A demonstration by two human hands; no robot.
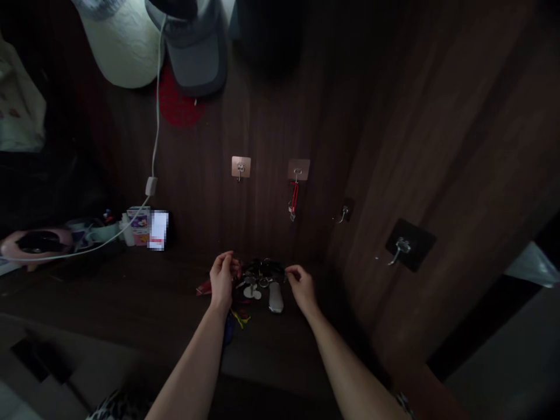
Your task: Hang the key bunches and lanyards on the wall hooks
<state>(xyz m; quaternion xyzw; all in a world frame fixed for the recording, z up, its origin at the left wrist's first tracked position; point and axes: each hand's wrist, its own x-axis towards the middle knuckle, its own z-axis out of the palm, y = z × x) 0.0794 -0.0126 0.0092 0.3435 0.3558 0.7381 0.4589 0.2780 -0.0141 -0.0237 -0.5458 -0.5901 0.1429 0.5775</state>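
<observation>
My left hand (222, 279) is closed, thumb and forefinger together, at the left side of a small pile on the dark wooden surface; what it pinches, if anything, is too dim to tell. My right hand (301, 287) pinches at the pile's right edge, by a dark item (268, 267) whose kind is unclear. Between the hands lie a grey oval key fob-like piece (275, 297), pale round discs (250, 291) and a metal ring (263, 282). A red item (203, 287) sits beside my left hand, partly hidden. Yellow-green strips (241, 318) lie nearer me.
Adhesive hooks (241, 167) line the back panel; one holds a red cord (294, 198). Another hook (403, 248) is on the right wall. Caps (195, 58) hang above. A lit phone (158, 230), small boxes (139, 224) and a white cable (157, 116) are at left.
</observation>
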